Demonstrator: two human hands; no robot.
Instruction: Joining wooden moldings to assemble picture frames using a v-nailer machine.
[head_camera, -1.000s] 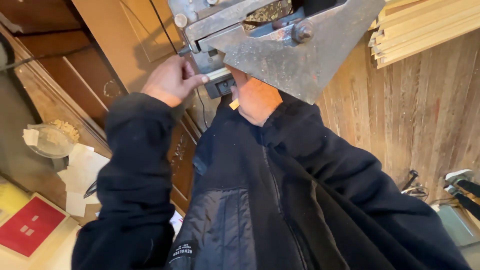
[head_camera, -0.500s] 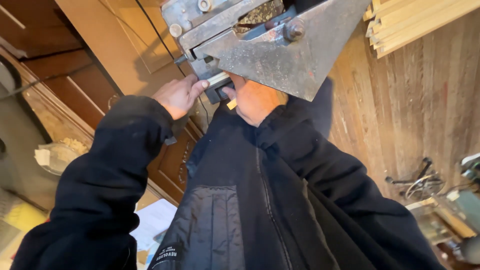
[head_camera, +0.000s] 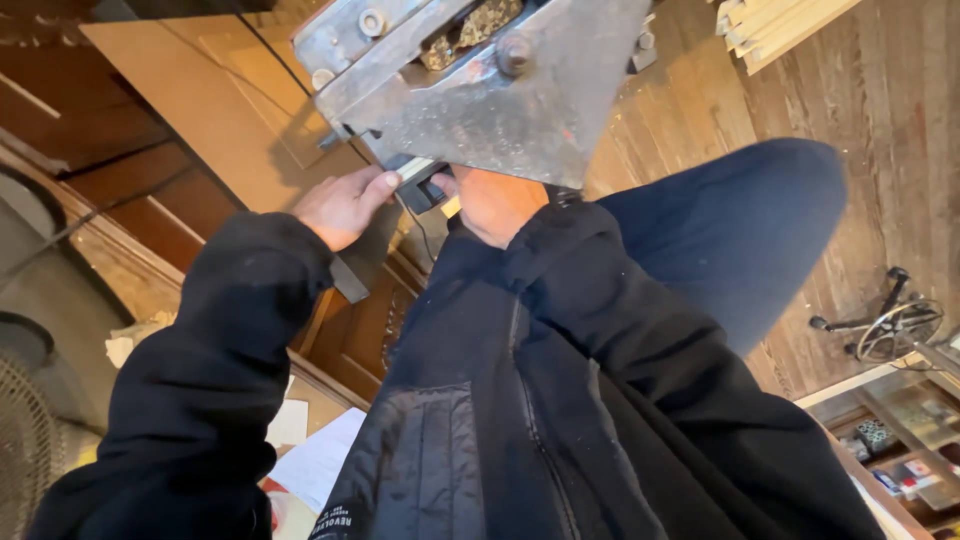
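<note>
While one metal machine (head_camera: 480, 90) looms, two hands (head_camera: 345, 205) (head_camera: 495, 200) grip beneath it.

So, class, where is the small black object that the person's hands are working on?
In the head view, the small black object sits upper centre, between the left hand and right hand, just under the grey metal plate.

We cannot see the top of the big grey metal machine (head_camera: 500, 90); the picture's edge cuts it off. It hides most of our right hand (head_camera: 495, 200), so we cannot tell how that hand grips. Our left hand (head_camera: 345, 205) shows its back, but its fingertips slip under the small black part (head_camera: 420, 185). The little things on the shelf (head_camera: 900, 440) are too small to tell.
</note>
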